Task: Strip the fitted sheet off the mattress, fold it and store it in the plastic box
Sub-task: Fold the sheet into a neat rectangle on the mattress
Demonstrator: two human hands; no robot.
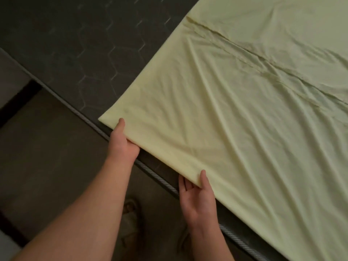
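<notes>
Your sheet (235,119), pale yellow, lies spread flat on top of the mattress (84,53). It covers the mattress's right part and leaves the dark, hexagon-quilted left part bare. A puckered hem line (263,59) runs slantwise across the sheet toward the mattress's far side. You hold the sheet along the mattress's near edge, just above the twisted cord trim (75,110) that rims it. Your left hand (123,142) has its grip clamped on the sheet close to the cloth's near left corner, with the thumb (121,123) on top and the fingers tucked under. Your right hand (197,196) pinches the same edge further right along the mattress's near side, thumb (203,176) on top, palm turned up, fingers curled beneath the cloth. The edge between your hands sits slightly lifted off the mattress, and long creases fan out from both grips across the sheet. Below the mattress's near edge is the dark floor (56,157), where a foot (130,206) in pale footwear shows dimly.
</notes>
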